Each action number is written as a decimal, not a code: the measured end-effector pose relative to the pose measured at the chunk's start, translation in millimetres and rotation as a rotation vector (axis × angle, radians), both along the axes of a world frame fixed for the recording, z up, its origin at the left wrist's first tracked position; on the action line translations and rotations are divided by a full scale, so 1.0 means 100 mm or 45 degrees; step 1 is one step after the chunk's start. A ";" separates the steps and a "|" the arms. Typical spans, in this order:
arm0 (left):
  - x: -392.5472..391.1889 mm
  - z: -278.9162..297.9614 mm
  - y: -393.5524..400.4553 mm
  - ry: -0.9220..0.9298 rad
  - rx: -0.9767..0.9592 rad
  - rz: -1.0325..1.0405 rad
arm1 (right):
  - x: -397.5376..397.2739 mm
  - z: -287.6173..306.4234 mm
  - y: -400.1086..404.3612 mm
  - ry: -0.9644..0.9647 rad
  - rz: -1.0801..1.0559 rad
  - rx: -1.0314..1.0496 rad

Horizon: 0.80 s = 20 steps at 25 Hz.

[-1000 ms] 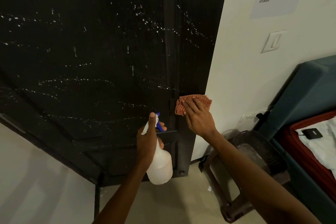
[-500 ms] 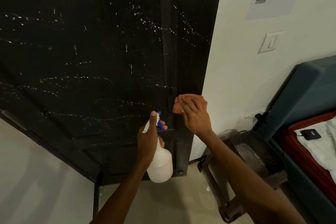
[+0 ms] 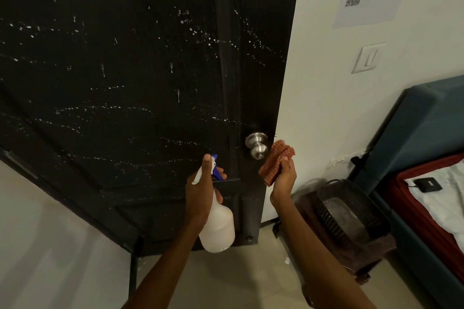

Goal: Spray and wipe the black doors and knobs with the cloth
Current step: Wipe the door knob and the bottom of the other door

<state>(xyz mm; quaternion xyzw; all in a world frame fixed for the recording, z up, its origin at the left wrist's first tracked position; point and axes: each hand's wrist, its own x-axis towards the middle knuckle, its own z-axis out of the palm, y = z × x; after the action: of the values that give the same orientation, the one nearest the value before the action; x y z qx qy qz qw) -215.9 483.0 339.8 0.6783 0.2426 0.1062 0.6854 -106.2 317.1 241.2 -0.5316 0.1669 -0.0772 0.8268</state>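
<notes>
Low in the centre of the frame, the left hand (image 3: 200, 190) grips a white spray bottle (image 3: 218, 228) by its neck, fingers curled round it and thumb up along the blue-and-white nozzle. Just right of it, the right hand (image 3: 285, 178) holds a bunched orange checked cloth (image 3: 275, 160) pinched in its fingers, close beside the silver knob (image 3: 257, 145) but apart from it. Beyond them the black door (image 3: 125, 70) fills the upper left, speckled with white spray droplets. At the right edge stands a white wall (image 3: 326, 83).
</notes>
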 end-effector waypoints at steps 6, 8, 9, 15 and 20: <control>-0.03 0.05 -0.01 -0.002 0.000 0.020 | 0.42 0.06 0.09 -0.903 0.163 -1.800; -0.04 0.06 0.00 0.011 -0.009 0.028 | 0.44 0.06 0.14 -0.920 0.157 -2.168; -0.05 0.07 0.01 0.015 -0.013 0.034 | 0.45 0.08 0.16 -0.940 0.220 -2.337; -0.05 0.09 0.02 0.000 -0.012 0.031 | 0.64 0.15 0.02 -0.954 0.268 -2.495; 0.04 0.14 0.06 -0.035 0.068 0.043 | 0.62 0.05 0.09 -0.950 0.229 -2.435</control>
<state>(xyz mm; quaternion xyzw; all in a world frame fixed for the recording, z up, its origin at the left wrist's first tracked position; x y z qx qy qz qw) -212.3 488.8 354.1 0.6905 0.2416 0.1336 0.6686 -44.5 326.0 245.7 -0.9201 -0.2720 -0.2755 0.0600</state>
